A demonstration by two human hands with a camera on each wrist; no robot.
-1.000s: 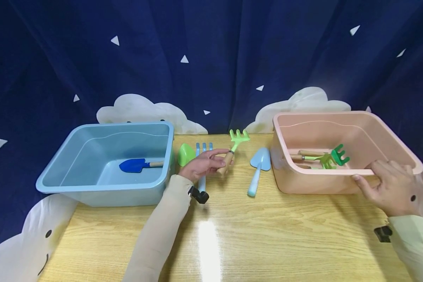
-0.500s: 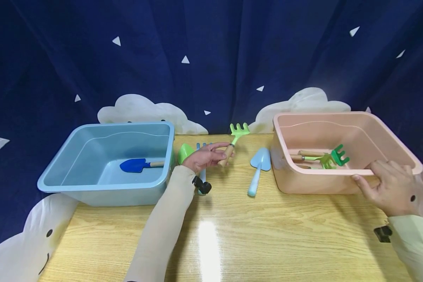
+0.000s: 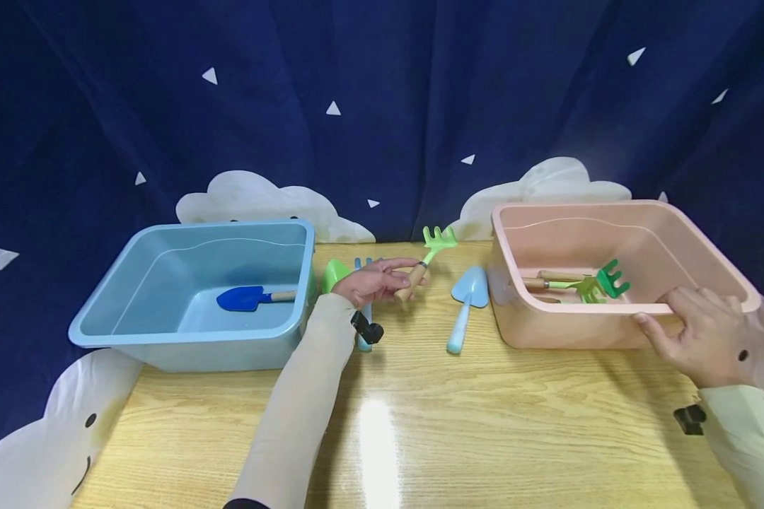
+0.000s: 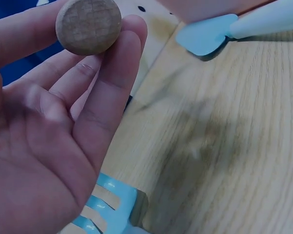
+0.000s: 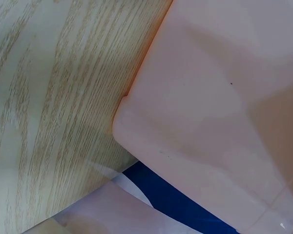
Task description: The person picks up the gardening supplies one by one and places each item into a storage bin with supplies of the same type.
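Note:
My left hand (image 3: 371,284) pinches the wooden handle of a small hand rake (image 3: 441,239) with a light green head. The rake is held above the table, tines pointing up and away from me. In the left wrist view the butt of its wooden handle (image 4: 89,25) sits between thumb and fingers. Beneath this hand lies a light blue rake (image 3: 365,342), partly hidden. A green scoop-shaped tool (image 3: 334,273) is just left of it. My right hand (image 3: 707,339) grips the front rim of the pink bin (image 3: 573,326), thumb outside and fingers over the edge.
Right of the held rake, a light blue trowel (image 3: 470,290) lies beside the pink bin. That bin contains a dark green rake head (image 3: 611,279) and several wooden-handled tools. At left, a blue bin (image 3: 184,339) holds a dark blue trowel (image 3: 240,298). A dark curtain (image 3: 382,85) hangs behind the table.
My left hand has shifted slightly right and away from me with the rake, whose head has also moved a little right. My right hand stays on the pink bin's rim.

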